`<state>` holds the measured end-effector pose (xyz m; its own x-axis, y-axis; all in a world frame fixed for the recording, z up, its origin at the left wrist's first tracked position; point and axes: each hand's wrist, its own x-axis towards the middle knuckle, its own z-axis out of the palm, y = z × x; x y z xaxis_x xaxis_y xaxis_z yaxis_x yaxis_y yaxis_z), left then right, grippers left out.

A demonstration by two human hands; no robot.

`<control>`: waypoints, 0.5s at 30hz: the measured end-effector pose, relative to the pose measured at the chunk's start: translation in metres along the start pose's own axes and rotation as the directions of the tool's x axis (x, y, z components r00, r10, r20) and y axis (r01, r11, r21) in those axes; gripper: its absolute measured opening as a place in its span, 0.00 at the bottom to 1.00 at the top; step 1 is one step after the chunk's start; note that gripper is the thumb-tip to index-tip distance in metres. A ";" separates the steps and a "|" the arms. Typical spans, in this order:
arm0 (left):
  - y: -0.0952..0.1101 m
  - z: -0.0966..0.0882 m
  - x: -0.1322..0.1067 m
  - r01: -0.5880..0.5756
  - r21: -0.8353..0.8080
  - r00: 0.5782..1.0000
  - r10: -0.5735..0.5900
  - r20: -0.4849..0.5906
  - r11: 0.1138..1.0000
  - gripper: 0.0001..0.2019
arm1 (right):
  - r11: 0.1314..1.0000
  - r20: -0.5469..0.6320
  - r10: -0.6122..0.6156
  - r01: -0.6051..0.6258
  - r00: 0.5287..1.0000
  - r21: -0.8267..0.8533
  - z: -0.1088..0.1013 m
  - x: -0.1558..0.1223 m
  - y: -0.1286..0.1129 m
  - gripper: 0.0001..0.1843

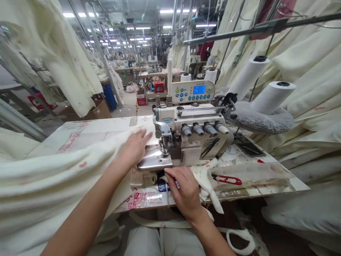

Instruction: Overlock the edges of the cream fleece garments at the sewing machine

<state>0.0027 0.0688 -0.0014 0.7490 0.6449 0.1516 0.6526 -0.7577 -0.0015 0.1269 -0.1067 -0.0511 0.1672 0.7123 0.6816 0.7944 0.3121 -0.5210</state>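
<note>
My left hand (135, 145) lies flat with fingers stretched out on cream fabric (53, 177), just left of the presser foot (163, 147) of a white overlock sewing machine (191, 131). The fabric drapes over the table's left side and down toward my lap. My right hand (183, 190) is at the table's front edge below the machine's metal plate (153, 161), fingers curled on a thin cream strip (167, 193) that hangs down. What else the fingers hold is hidden.
Red thread snips (227, 179) lie right of my right hand beside cream offcuts (206, 177). White thread cones (271, 96) and a control panel (193, 91) stand behind the machine. Cream garments hang left and right. More sewing tables stretch into the background.
</note>
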 end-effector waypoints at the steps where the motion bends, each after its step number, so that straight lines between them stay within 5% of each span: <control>1: -0.006 0.002 -0.013 0.027 0.006 0.999 -0.027 -0.025 1.000 0.28 | 0.999 0.036 0.012 -0.013 0.999 0.041 0.001 -0.003 -0.002 0.09; 4: -0.010 0.001 -0.066 0.179 -0.073 0.983 -0.182 -0.037 0.981 0.30 | 0.969 0.140 0.142 -0.167 0.980 0.182 0.008 -0.007 -0.009 0.08; 7: 0.013 -0.008 -0.110 0.310 -0.235 0.950 -0.289 0.118 0.921 0.17 | 0.860 0.287 0.310 -0.396 0.906 0.322 0.019 -0.001 -0.013 0.14; 10: 0.056 -0.018 -0.122 0.116 -0.329 0.975 -0.044 0.218 0.937 0.11 | 0.619 0.394 0.458 -0.604 0.797 0.503 0.029 0.008 -0.009 0.24; 13: 0.093 -0.018 -0.105 -0.080 -0.330 0.985 0.126 0.120 0.941 0.10 | 0.324 0.379 0.621 -0.666 0.685 0.672 0.026 0.010 0.004 0.22; 15: 0.106 -0.012 -0.090 -0.109 -0.297 0.991 0.126 0.040 0.949 0.10 | 0.298 0.304 0.699 -0.650 0.647 0.699 0.015 0.001 0.016 0.21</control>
<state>0.0024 -0.0707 -0.0032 0.8295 0.5475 0.1108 0.5036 -0.8188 0.2757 0.1311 -0.0910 -0.0668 0.4864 0.8701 -0.0793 -0.2796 0.0690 -0.9576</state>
